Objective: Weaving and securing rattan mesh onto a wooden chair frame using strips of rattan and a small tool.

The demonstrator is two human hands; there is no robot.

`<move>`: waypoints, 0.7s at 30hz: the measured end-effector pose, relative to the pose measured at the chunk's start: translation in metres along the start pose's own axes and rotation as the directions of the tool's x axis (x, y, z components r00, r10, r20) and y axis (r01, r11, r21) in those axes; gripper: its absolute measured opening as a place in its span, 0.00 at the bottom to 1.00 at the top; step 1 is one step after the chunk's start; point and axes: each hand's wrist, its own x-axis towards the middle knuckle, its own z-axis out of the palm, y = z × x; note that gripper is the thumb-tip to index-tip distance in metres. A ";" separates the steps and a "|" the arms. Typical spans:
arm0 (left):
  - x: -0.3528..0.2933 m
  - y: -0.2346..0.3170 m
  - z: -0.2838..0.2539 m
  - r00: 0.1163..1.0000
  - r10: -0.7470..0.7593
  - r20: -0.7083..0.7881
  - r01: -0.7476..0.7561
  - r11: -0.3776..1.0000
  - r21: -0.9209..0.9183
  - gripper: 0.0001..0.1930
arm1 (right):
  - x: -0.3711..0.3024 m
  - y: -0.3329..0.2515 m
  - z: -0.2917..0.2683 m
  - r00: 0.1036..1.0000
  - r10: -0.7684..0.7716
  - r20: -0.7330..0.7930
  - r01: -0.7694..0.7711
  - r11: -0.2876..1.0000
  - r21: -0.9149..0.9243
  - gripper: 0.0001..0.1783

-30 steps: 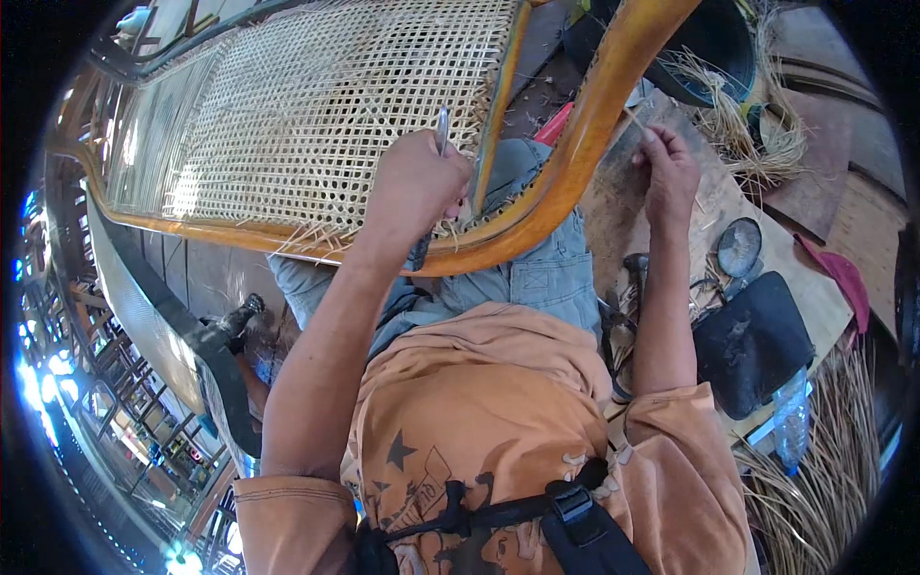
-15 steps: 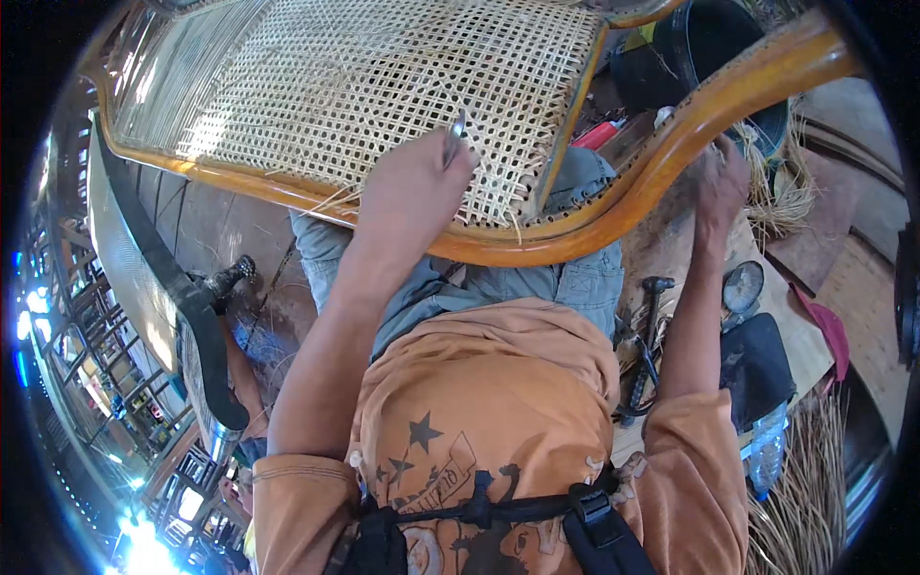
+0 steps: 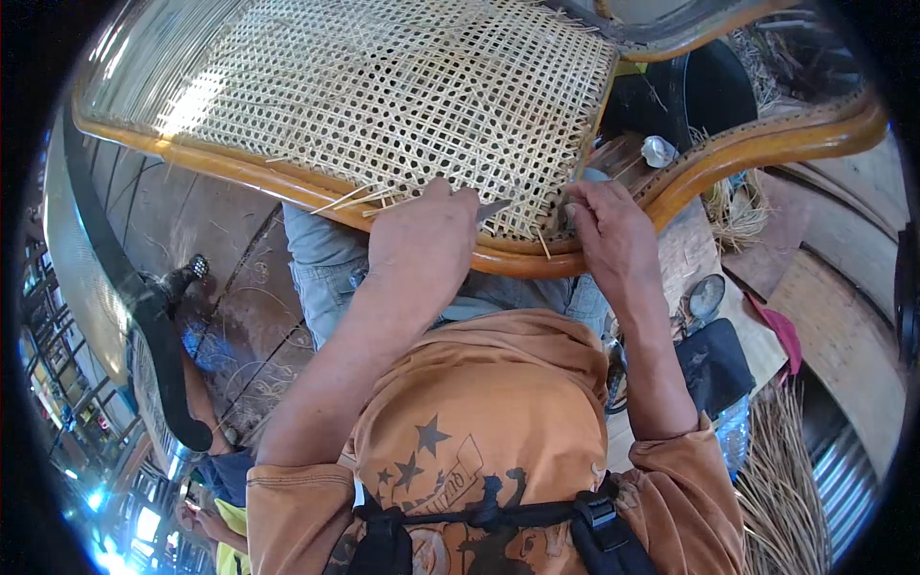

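Note:
A woven cane panel (image 3: 412,105) in a varnished wooden chair frame (image 3: 220,174) lies across my lap. My left hand (image 3: 422,240) is closed over the frame's near edge, around a short grey metal tool (image 3: 493,209). The tool's flat tip points right, over the weave. Beside the panel's near right corner, my right hand (image 3: 616,235) has its fingers pinched together at the frame's inner edge. Whatever sits between those fingers is too small to make out. Loose cane ends (image 3: 350,199) stick out over the rail left of my left hand.
A dark bucket (image 3: 721,91) stands behind the curved frame arm (image 3: 767,144). To the right are a coil of cane strands (image 3: 736,213), a round gauge-like object (image 3: 706,297), a black case (image 3: 714,362) and a red cloth (image 3: 778,335). Another person's hand (image 3: 206,520) shows at lower left.
My right hand has come left from beyond the curved arm to the panel's corner. My left hand has moved slightly right and nearer, its tool tipping from upright to rightward. The frame has shifted in view.

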 end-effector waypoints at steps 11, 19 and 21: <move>-0.004 -0.001 -0.007 0.996 0.086 -0.014 -0.087 0.996 -0.035 0.05 | 0.007 -0.003 0.019 0.996 0.083 -0.016 -0.085 0.972 -0.218 0.13; 0.003 -0.008 0.001 0.992 -0.006 0.127 0.027 0.987 -0.158 0.07 | 0.005 -0.007 0.025 0.995 -0.005 -0.095 -0.014 0.980 -0.198 0.12; 0.006 -0.011 0.002 0.990 -0.006 0.141 0.035 0.979 -0.201 0.08 | 0.005 -0.008 0.029 0.987 0.047 -0.156 -0.080 0.974 -0.210 0.10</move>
